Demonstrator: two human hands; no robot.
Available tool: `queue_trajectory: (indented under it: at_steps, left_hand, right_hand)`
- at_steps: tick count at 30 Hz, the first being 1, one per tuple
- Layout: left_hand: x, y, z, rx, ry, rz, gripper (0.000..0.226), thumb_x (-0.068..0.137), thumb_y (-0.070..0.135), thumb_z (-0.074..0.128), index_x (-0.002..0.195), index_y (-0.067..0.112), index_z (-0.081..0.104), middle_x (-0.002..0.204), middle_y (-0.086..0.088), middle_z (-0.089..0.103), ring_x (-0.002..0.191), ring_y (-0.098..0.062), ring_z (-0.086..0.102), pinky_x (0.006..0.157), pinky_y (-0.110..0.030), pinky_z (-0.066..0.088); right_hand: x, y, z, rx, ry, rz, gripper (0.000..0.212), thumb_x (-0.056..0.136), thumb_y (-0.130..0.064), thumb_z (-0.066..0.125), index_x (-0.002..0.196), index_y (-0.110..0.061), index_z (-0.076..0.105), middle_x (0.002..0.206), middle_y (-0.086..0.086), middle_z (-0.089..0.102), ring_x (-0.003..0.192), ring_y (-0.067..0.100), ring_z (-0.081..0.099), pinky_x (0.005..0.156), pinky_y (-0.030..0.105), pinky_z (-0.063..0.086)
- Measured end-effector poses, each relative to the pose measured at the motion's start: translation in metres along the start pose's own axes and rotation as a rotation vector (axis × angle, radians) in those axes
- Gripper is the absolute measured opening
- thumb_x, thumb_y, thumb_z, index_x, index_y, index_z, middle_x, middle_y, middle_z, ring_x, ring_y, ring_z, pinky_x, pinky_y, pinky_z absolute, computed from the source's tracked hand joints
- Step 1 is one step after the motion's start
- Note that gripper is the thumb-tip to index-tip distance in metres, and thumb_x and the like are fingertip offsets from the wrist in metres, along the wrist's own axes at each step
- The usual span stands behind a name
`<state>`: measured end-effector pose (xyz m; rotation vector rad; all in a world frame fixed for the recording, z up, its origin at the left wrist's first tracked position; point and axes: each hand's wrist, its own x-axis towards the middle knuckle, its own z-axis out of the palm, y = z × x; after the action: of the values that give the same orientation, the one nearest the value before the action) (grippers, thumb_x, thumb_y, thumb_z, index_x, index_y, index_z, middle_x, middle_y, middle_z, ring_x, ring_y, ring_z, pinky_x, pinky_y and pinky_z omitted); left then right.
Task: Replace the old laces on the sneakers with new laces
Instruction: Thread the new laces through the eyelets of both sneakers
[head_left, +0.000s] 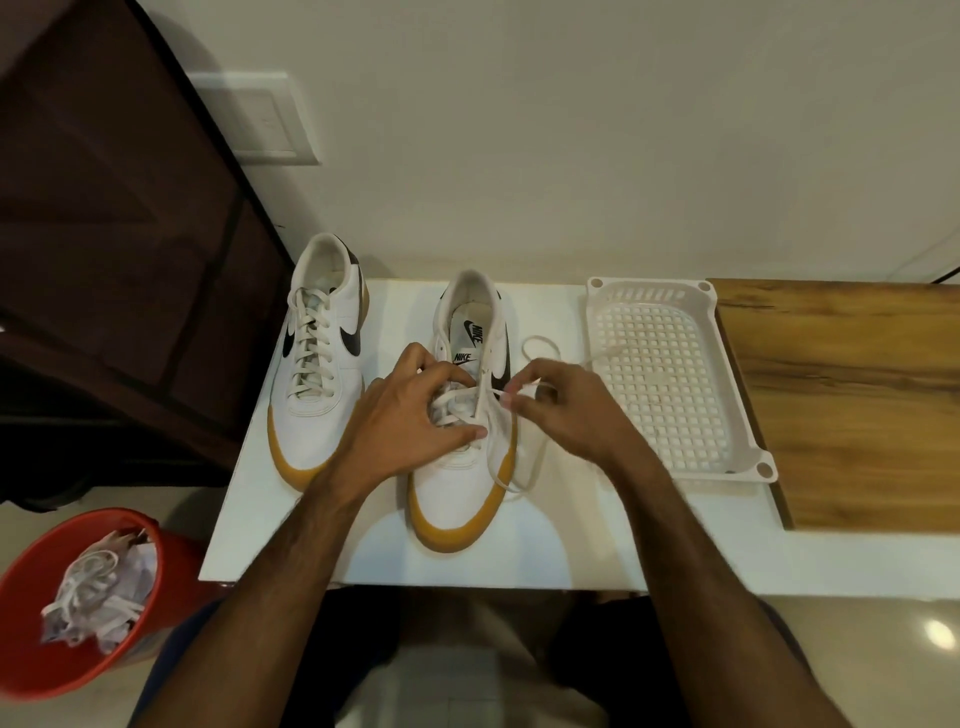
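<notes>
The half-laced sneaker (460, 457) sits mid-tabletop (571, 540), toe toward the person; the left hand (415, 410) curls over its eyelets, thumb pressing the lace (498, 441); the right hand (561, 410) pinches that lace; the laced sneaker (317, 364) stands just left; a white basket (675, 374) lies right; a red bin (88, 603) sits below.

Left hand (415, 410): fingers curled over the near sneaker (460, 467), at its lacing.
Right hand (561, 410): pinches the white lace (506, 467) beside that shoe.
Far sneaker (322, 353): fully laced, to the left.
White basket (748, 415): right of the shoes.
Red bucket (31, 649): holds loose laces (93, 597).
</notes>
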<state>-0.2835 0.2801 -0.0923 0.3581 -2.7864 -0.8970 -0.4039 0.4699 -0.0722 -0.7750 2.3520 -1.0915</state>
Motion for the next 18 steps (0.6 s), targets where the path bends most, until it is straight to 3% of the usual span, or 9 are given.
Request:
queue_trajectory:
  at_steps: [3,6,8,10,14,18]
  left_hand:
    - [0.000,-0.001,-0.002,-0.024,-0.010,-0.012,0.063,0.059,0.073,0.072,0.115,0.044,0.061,0.101,0.018,0.041,0.088,-0.003,0.057,0.075,-0.038,0.055]
    - [0.000,-0.001,-0.003,-0.043,-0.023,-0.015,0.062,0.060,0.069,0.079,0.113,0.042,0.063,0.100,0.019,0.040,0.088,-0.003,0.057,0.076,-0.039,0.054]
    - [0.001,0.000,-0.003,-0.037,-0.031,-0.014,0.058,0.062,0.062,0.085,0.111,0.041,0.064,0.100,0.018,0.041,0.088,-0.004,0.056,0.078,-0.041,0.053]
    - [0.003,0.001,-0.001,-0.025,-0.030,-0.007,0.055,0.064,0.061,0.086,0.109,0.037,0.064,0.101,0.017,0.042,0.088,-0.005,0.055,0.078,-0.040,0.053]
    - [0.004,-0.001,-0.002,0.015,-0.022,0.012,0.058,0.061,0.075,0.072,0.103,0.036,0.059,0.102,0.016,0.042,0.084,-0.008,0.056,0.077,-0.038,0.051]
    - [0.001,-0.003,-0.002,0.081,-0.009,0.033,0.052,0.071,0.072,0.070,0.103,0.032,0.058,0.103,0.013,0.044,0.084,-0.008,0.053,0.078,-0.039,0.049]
  right_hand:
    - [0.002,-0.001,0.009,-0.150,-0.079,-0.010,0.015,0.091,-0.038,0.072,0.082,-0.026,0.069,0.078,-0.007,0.064,0.073,0.007,0.059,0.072,0.033,0.050]
    - [0.002,-0.006,0.001,0.248,0.068,-0.011,0.016,0.093,-0.025,0.072,0.079,-0.019,0.070,0.081,-0.011,0.071,0.069,-0.004,0.056,0.067,0.021,0.042]
    - [0.002,-0.002,-0.012,0.595,0.260,0.040,0.014,0.094,-0.016,0.068,0.081,-0.012,0.070,0.083,-0.009,0.071,0.066,-0.002,0.051,0.064,0.021,0.038]
    - [0.002,0.002,-0.014,0.756,0.349,0.071,0.013,0.095,-0.014,0.066,0.082,-0.012,0.069,0.086,-0.007,0.070,0.071,0.005,0.049,0.068,0.026,0.037]
    - [0.004,-0.004,-0.003,0.985,0.260,0.073,0.021,0.096,-0.016,0.064,0.076,-0.021,0.068,0.093,-0.001,0.067,0.084,0.012,0.055,0.075,0.033,0.038]
    - [0.005,-0.003,-0.010,1.160,0.247,0.114,0.019,0.098,-0.024,0.061,0.081,-0.022,0.066,0.108,-0.001,0.072,0.096,0.009,0.061,0.086,0.032,0.039]
